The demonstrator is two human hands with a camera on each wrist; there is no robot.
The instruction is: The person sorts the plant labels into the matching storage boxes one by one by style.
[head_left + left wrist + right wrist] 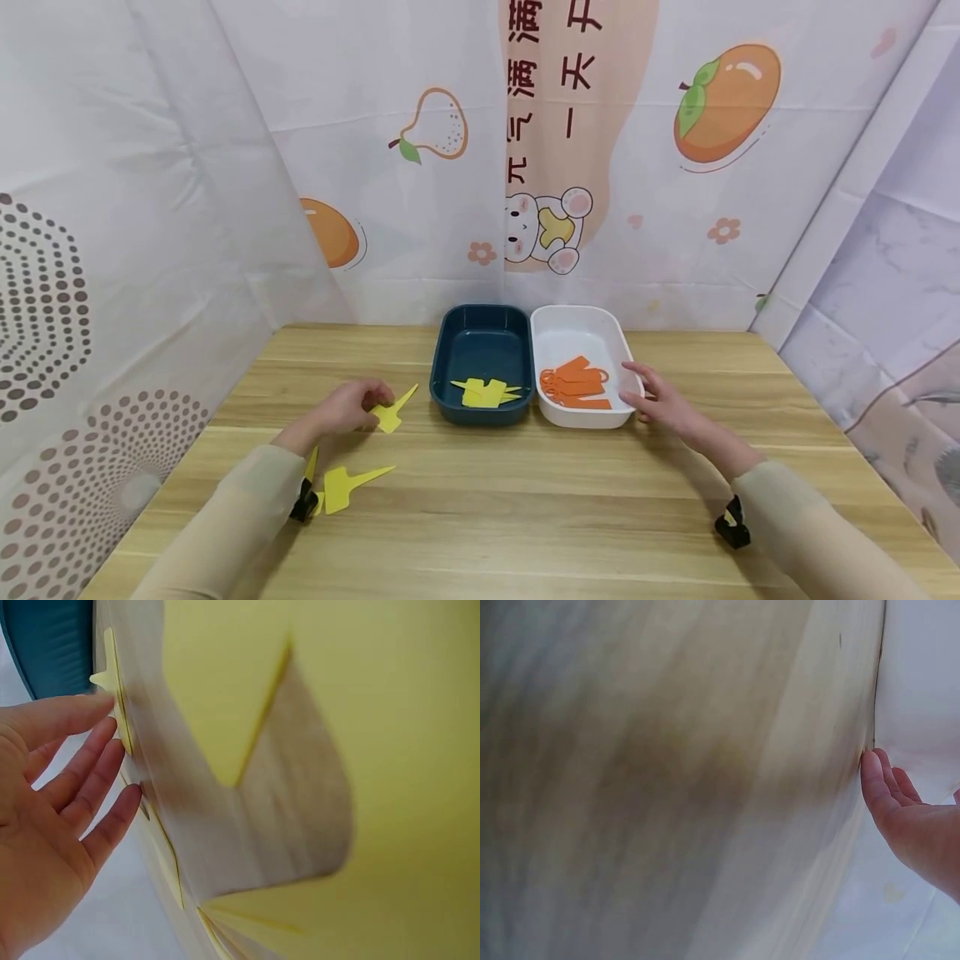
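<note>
My left hand [351, 406] reaches to a yellow T-shaped plant label [388, 418] left of the dark blue tray [442, 392]. In the left wrist view the thumb and fairly straight fingers [91, 787] come right up to that label [112, 667]. Another yellow plant label [337, 490] lies nearer the front, with more yellow partly hidden by the left wrist. The blue tray holds several yellow plant labels [483, 393]. My right hand [663, 404] rests its loosely extended fingers at the right rim of the white tray [573, 417], which holds several orange looped tags [573, 385].
Both trays stand side by side near the back of the wood-grain table [510, 517]. Behind them hangs a printed white curtain [450, 208], with more cloth at both sides. Black straps [733, 525] sit at both wrists.
</note>
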